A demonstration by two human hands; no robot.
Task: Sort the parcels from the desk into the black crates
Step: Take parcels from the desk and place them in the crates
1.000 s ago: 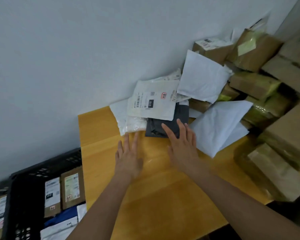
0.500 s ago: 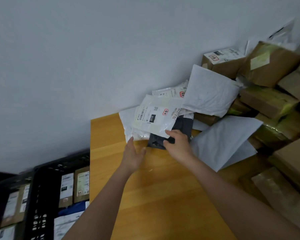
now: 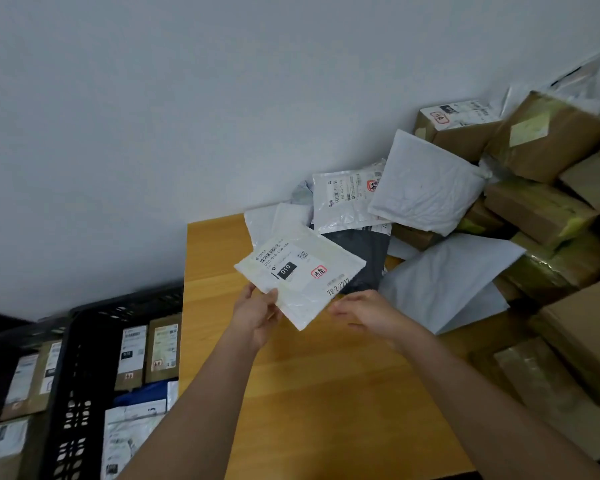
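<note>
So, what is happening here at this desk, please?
A person is sorting parcels. The left hand holds a white mailer with a 010 label by its lower corner, above the wooden desk. The right hand is beside it, fingers loosely curled, holding nothing as far as I can see. More white bags, a dark grey bag and brown boxes are piled on the right. The black crates on the left already hold several parcels.

Single head-mounted wide-angle cam, looking fwd and down, tilted; close over worktop (image 3: 326, 393). Wall fills 12 o'clock, crate (image 3: 84, 341) at 8 o'clock, parcel pile (image 3: 534, 220) at 2–3 o'clock.
</note>
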